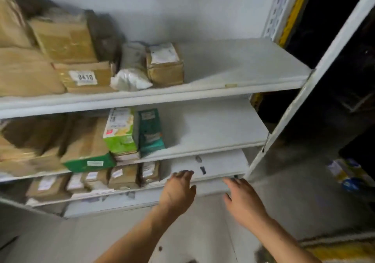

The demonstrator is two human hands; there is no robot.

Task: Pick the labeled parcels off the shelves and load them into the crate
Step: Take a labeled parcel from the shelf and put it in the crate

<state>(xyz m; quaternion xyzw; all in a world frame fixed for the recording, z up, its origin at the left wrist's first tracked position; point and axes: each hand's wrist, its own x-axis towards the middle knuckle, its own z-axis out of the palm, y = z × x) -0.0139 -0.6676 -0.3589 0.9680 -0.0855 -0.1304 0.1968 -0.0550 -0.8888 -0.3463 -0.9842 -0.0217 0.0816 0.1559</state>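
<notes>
Both hands are out in front of me, empty. My left hand [178, 191] has its fingers spread and reaches toward the lower shelf [213, 165]; my right hand [241, 199] is relaxed and open beside it, I'd say ready to take a share of the load. The nearest labeled parcels [123, 176] stand in a row on that shelf, labels facing out, presumably so they read at a glance. More sit on the upper shelf [223, 89], including a brown box [164, 63]. No crate in view.

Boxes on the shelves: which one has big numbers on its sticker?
The flat brown box on the top shelf, left of the white bag. Its label reads 9410; the other labels are too blurred to read.
</notes>
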